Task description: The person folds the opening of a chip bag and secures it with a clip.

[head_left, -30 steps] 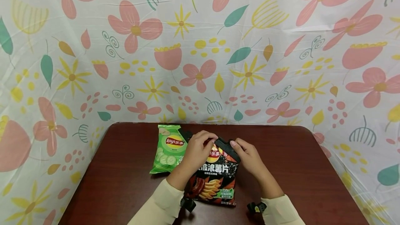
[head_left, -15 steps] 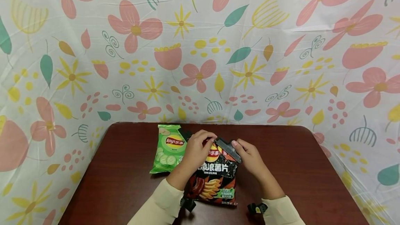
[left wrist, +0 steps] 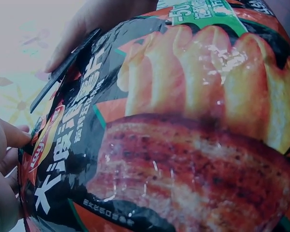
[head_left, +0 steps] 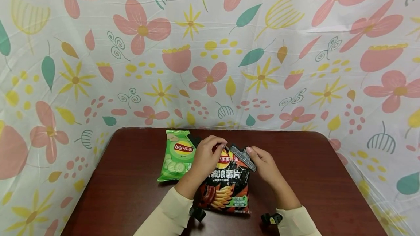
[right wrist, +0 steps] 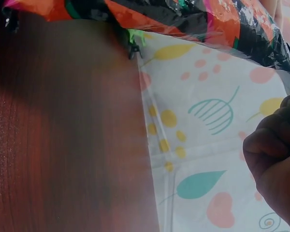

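A black-and-orange bag of potato chips (head_left: 226,188) stands tilted above the table, its printed front filling much of the left wrist view (left wrist: 193,111). My left hand (head_left: 205,157) pinches its top edge on the left. At the top right corner lies a black bag clip (head_left: 242,157) with a ridged face, and my right hand (head_left: 265,165) grips its handle between thumb and curled fingers. Whether the clip's jaws bite the bag cannot be told. In the right wrist view my right hand (right wrist: 278,150) shows curled beside the bag's edge (right wrist: 174,24).
A green chip bag (head_left: 175,156) lies left of the black one, partly behind my left forearm. Another black clip-like piece (head_left: 195,140) shows at its top right corner. Beyond the dark red table (head_left: 131,192) hangs a flowered cloth (head_left: 210,46).
The black bag clip has turned so its ridged face shows more upward. My right hand has shifted slightly right with it. The left hand has hardly moved.
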